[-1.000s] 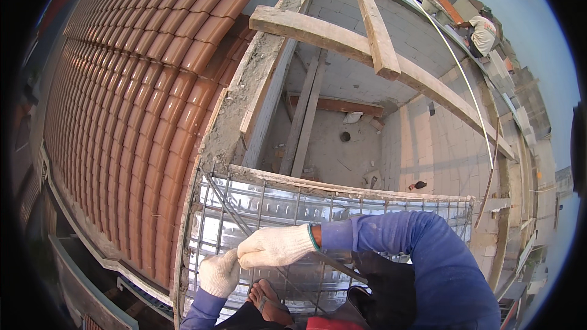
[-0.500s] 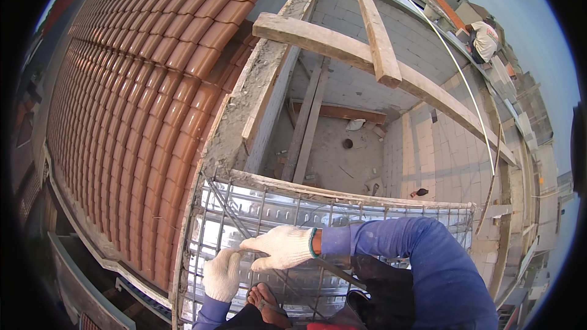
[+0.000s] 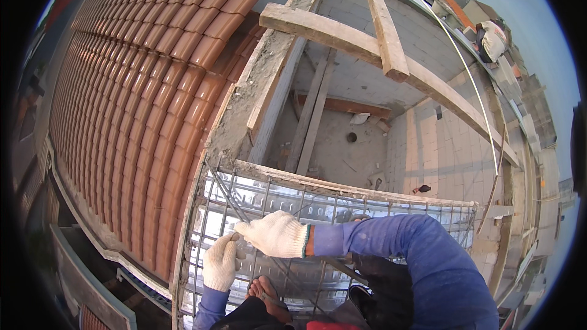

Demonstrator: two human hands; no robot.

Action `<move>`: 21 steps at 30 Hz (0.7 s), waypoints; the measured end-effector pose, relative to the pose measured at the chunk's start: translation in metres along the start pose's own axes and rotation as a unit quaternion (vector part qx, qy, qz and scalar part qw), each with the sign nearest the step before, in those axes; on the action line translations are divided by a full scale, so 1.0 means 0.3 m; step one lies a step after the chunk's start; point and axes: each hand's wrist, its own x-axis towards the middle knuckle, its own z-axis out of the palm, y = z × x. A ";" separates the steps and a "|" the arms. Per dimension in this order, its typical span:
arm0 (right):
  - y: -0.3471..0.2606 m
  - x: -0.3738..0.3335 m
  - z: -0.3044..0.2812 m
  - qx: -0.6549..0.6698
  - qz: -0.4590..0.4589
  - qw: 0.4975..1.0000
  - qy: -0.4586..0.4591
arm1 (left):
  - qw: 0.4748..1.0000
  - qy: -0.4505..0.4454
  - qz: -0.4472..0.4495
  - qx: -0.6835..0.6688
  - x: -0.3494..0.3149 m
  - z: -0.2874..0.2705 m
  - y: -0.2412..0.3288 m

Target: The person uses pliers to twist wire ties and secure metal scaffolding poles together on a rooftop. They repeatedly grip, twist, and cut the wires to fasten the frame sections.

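My left hand (image 3: 220, 264), in a white knitted glove, is held over the steel rebar mesh (image 3: 266, 198) near its left edge, fingers bent and drawn together. My right hand (image 3: 276, 234), gloved the same way, reaches in from the right with its fingers pinched close to the left fingertips. Whatever lies between the fingers is too small to make out. Beneath the mesh are shiny ribbed metal sheets (image 3: 241, 184). A diagonal bar (image 3: 228, 193) crosses the mesh just beyond my hands. My sandalled foot (image 3: 266, 293) stands close below them.
Glossy brown roof tiles (image 3: 131, 140) slope away at the left. Beyond the mesh edge is a deep walled room with a dusty floor (image 3: 348, 153). A long timber beam (image 3: 330, 33) spans it, with another plank (image 3: 385, 30) against it. Another person (image 3: 491, 41) sits on the far right wall.
My right hand has turned and its outstretched fingers have drawn together. Both hands have come up slightly. The whole view has shifted a little, and the far person has bent over more.
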 end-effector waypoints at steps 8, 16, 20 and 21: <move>0.054 0.016 0.005 -0.046 -0.027 0.999 -0.007 | 0.975 -0.004 0.109 0.193 -0.021 -0.014 0.042; 0.063 0.060 -0.060 0.249 0.089 0.964 -0.023 | 0.976 0.005 0.148 0.161 0.042 -0.030 0.004; 0.061 0.051 -0.039 0.032 0.051 0.998 -0.007 | 0.977 0.006 0.127 0.171 0.039 -0.017 -0.011; 0.060 0.049 -0.030 -0.046 0.037 0.998 -0.035 | 0.980 0.018 0.114 0.164 0.047 -0.023 -0.004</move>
